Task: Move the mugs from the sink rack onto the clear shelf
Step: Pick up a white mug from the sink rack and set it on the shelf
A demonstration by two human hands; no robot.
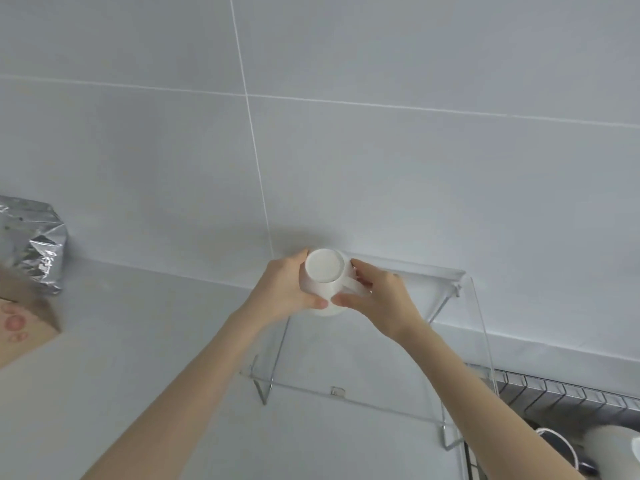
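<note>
Holding a glossy white ceramic mug (pixel 323 276) upside down, both hands are wrapped around it right over the back left corner of the clear shelf (pixel 363 344). Its flat round base faces up, and its rim looks like it's touching or just above the shelf top, can't really tell which. The left hand (pixel 282 294) cups the smooth side with fingers curled round it, the right hand (pixel 379 301) has its fingers closed at the looped handle. That shelf is see-through acrylic with bent legs, standing on the pale matte bench (pixel 138 341). Right of the shelf sits the wire sink rack (pixel 568 396), with another white mug (pixel 609 445) lying in it. Far left of the shelf there's a crinkly silver foil bag (pixel 36 244).
</note>
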